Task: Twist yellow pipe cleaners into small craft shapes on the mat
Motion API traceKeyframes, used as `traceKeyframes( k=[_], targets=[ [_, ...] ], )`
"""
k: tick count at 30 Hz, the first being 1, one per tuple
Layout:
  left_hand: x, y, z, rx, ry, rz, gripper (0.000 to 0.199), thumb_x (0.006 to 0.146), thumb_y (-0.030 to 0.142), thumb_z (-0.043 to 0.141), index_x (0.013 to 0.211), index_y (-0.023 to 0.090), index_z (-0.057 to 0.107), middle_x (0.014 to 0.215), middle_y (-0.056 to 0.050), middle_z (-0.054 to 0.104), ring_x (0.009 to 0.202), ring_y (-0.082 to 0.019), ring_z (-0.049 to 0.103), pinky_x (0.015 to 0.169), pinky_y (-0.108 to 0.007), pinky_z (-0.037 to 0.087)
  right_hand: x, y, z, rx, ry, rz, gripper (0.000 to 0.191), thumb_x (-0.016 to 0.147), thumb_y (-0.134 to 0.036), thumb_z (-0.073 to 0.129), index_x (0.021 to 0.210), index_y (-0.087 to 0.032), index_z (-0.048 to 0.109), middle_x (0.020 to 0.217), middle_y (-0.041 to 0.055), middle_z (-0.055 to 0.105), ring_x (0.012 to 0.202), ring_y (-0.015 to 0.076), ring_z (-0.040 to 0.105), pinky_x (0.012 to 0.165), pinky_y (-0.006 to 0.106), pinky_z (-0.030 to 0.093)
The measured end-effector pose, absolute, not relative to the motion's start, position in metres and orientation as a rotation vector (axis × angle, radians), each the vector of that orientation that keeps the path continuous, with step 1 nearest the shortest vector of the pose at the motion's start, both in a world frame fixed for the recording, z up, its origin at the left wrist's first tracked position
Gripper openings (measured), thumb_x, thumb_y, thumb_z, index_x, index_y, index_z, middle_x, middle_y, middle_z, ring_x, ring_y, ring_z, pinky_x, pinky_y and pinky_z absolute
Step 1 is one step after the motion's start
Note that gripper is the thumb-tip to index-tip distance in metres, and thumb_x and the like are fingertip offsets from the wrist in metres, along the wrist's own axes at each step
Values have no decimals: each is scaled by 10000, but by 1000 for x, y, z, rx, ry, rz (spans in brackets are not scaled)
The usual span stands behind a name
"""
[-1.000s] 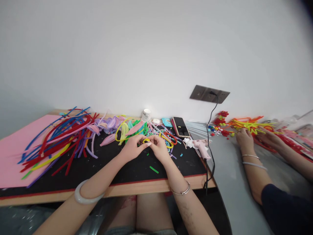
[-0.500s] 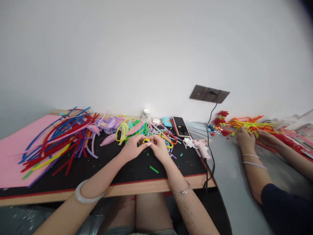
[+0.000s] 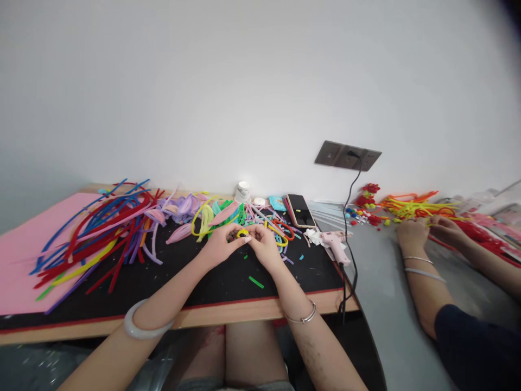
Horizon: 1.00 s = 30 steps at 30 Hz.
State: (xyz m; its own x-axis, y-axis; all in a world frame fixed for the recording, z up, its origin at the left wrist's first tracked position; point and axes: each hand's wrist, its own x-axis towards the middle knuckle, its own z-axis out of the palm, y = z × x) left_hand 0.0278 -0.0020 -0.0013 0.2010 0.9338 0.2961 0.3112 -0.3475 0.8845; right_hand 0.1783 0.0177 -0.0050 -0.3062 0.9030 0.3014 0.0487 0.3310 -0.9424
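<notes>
Left hand [image 3: 222, 243]: thumb and fingers closed, gripping a small yellow piece [image 3: 242, 233] by its left side.
Right hand [image 3: 264, 244]: also closed, fingertips pinching the same piece from the right.
Yellow piece: I see it held up between the 2 hands, over the black mat [image 3: 220, 290], partly hidden by fingers.
Green strip [image 3: 256, 282]: lying on the mat, nearer the body than the right hand.
Coloured stems [image 3: 93, 239]: a big heap well to the left of the left hand.
White cup [image 3: 243, 191]: beyond both hands, near the wall.
Phone [image 3: 300, 210]: beyond the right hand, to its right.
Pink glue gun [image 3: 336, 248]: farther right of that hand.
Co-worker's hands [image 3: 412, 234]: 2, well right of the right hand, beside orange and yellow stems [image 3: 419, 206].
</notes>
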Motion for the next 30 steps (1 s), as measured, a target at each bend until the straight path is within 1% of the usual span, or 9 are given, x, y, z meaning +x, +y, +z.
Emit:
traceKeyframes(
  k=[2,7,10,15,17,19,22,28,30],
  targets=[
    [27,0,-3,1674,1102,1156,320,757,433,590,917,156,605,858,-32,635,781,-165,579,689,-265,442,178,17,-5,-870,-1593,1156,172,718,-271,608,835,-145,616,578,-45,420,521,81,376,492,205,310],
    [24,5,-4,1292,1017,1151,432,787,538,493,879,133,613,788,-47,624,687,-147,568,614,-257,434,180,19,-3,-852,-1435,1267,297,703,-381,646,895,-155,631,625,-15,505,480,71,354,436,203,277],
    [23,4,-3,1173,982,1115,379,765,495,552,816,124,609,777,-52,616,668,-134,558,610,-248,428,180,19,-2,-861,-1409,1288,329,693,-411,656,907,-161,649,639,-2,531,467,70,347,420,206,262],
    [25,0,0,1112,882,1111,260,729,383,636,738,127,587,677,-6,564,606,-93,518,611,-231,413,181,18,-3,-845,-1436,1293,355,709,-421,639,958,-169,667,663,6,539,462,62,319,417,207,247],
    [25,-1,1,1092,858,1123,247,726,372,642,743,132,586,682,0,563,607,-89,515,612,-230,411,180,18,-4,-824,-1436,1316,370,734,-425,614,1004,-176,659,633,-5,503,455,60,290,417,208,231],
    [25,-2,2,1084,839,1138,235,728,364,643,749,137,584,690,4,562,615,-88,517,614,-228,409,180,18,-5,-806,-1425,1360,394,751,-433,593,1050,-181,644,569,-27,426,447,62,255,416,209,216],
    [25,-2,2,1074,813,1149,220,736,348,643,753,138,579,693,8,558,619,-82,512,613,-219,401,180,17,-4,-801,-1416,1406,419,757,-452,577,1072,-181,633,535,-44,343,447,68,231,419,210,208],
    [25,-2,3,1033,775,1155,210,732,331,647,770,137,574,694,8,545,606,-81,494,604,-219,398,182,18,-2,-867,-1484,1258,417,749,-453,582,1071,-191,627,582,-22,413,476,84,301,449,218,258],
    [25,-2,3,1029,777,1156,213,730,333,646,756,137,566,693,6,540,606,-84,492,597,-220,398,182,18,-3,-860,-1461,1259,413,762,-464,564,1065,-191,623,584,-23,406,470,83,298,440,216,259]
  ],
)
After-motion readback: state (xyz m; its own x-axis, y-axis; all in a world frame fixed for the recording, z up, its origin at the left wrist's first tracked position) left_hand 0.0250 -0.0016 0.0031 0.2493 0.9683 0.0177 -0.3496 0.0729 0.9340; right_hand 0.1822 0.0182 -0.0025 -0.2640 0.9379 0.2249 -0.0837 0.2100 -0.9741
